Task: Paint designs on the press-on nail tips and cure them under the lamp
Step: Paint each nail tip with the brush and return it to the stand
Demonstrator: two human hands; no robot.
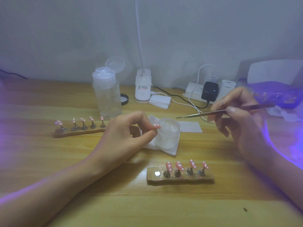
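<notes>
Left hand [127,133] is pinching one pink, white-dotted tip [157,126] between thumb and fingertips, holding it right over the near rim of the jar [168,133]. Right hand [241,117] is gripping the brush [213,112] like a pen, with the bristles aiming at that tip but hanging apart from it. I'm guessing the next dab is coming.

Here's what I'm worrying about. That tip is tiny and the pinch is covering much of it; if any paint there is wet, the fingers are going to smear it. If the grip slips, it's dropping straight into the jar or onto the tissue [170,149] beneath. The brush hand is floating off the table [49,161], so a wobble could drag a line across the dots.

The near holder [180,178] is sitting between the forearms, carrying four tips and one bare magnet [157,173]; a careless wrist could be knocking those over. The far holder [78,132], with five tips, looks safer. The lamp [275,74] is glowing purple at the right, and that spill could be hardening gel on the bristles.
</notes>
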